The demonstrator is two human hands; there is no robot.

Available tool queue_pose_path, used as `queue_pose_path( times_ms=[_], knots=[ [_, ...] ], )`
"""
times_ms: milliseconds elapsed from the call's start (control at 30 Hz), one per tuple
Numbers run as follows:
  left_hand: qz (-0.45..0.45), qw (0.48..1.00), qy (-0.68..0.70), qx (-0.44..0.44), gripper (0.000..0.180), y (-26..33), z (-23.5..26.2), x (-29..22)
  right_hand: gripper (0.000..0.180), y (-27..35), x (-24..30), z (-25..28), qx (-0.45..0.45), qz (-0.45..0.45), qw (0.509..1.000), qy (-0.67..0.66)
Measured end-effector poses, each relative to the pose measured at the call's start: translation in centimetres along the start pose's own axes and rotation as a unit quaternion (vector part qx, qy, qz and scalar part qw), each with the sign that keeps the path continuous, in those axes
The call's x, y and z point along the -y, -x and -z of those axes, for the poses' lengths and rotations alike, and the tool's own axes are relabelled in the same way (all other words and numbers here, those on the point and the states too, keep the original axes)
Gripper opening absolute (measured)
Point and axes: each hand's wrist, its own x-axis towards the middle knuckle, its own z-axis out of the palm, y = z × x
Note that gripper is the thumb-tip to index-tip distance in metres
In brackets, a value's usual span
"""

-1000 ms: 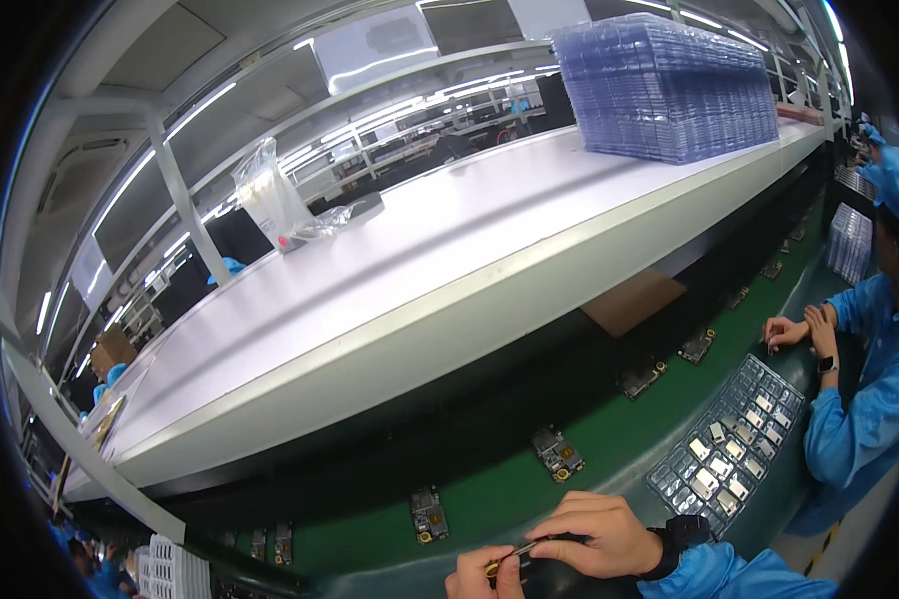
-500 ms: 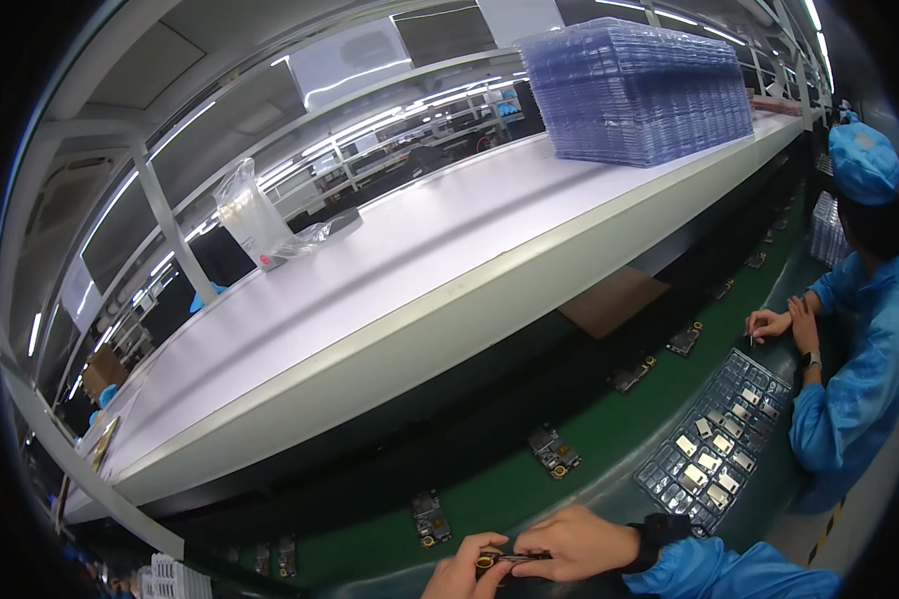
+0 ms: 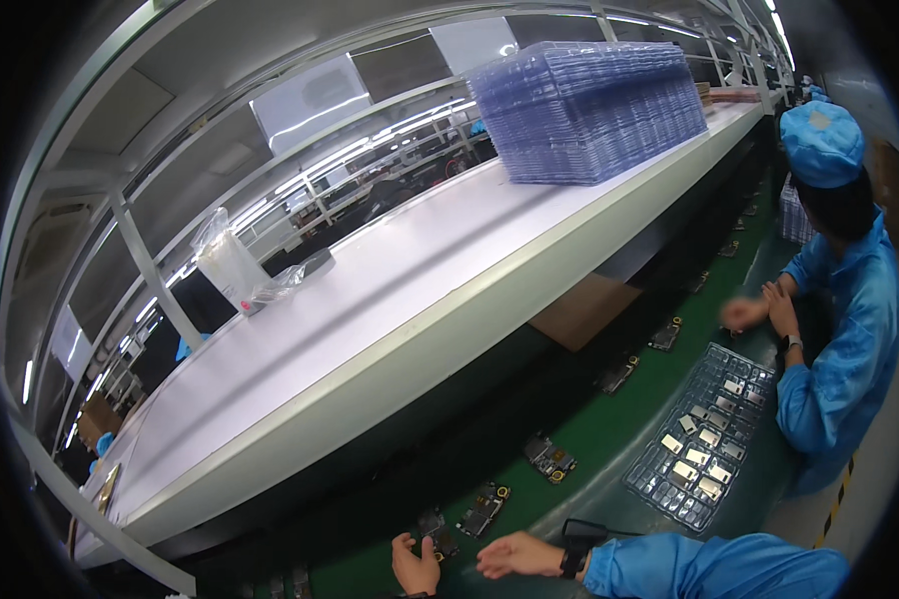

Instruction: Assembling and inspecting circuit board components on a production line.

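Observation:
At the lower edge my left hand [image 3: 416, 567] reaches onto the green conveyor belt [image 3: 609, 429], its fingers closed on the near edge of a small dark circuit board [image 3: 433, 527]. Beside it my right hand [image 3: 514, 555] lies flat with its fingers apart and holds nothing. It has a black wrist strap [image 3: 573, 561] and a blue sleeve. A second circuit board [image 3: 483, 509] lies on the belt just right of the first.
More boards [image 3: 549, 459] sit spaced along the belt. A clear tray of small parts [image 3: 707, 439] lies at the right, near a co-worker in a blue coat and cap [image 3: 839, 339]. The white shelf [image 3: 390, 299] above carries stacked clear trays [image 3: 589, 110] and a plastic bag [image 3: 232, 268].
My hands were together on a small part. They have now parted: the left reaches out to the belt and the right has opened. The view has swung toward the co-worker.

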Motion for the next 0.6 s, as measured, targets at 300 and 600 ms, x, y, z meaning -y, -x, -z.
queue_pose_path(
  times_ms=[300,600],
  knots=[
    [-0.015,0.990,-0.139,0.028,0.093,1.2,-1.5,-4.3,0.024,5.1,1.1,-2.8,-0.068,0.297,0.854,0.421],
    [-0.049,0.995,-0.092,-0.002,0.085,1.0,-1.4,-3.6,0.026,21.7,5.9,9.8,-0.316,0.219,0.712,0.588]
  ],
)
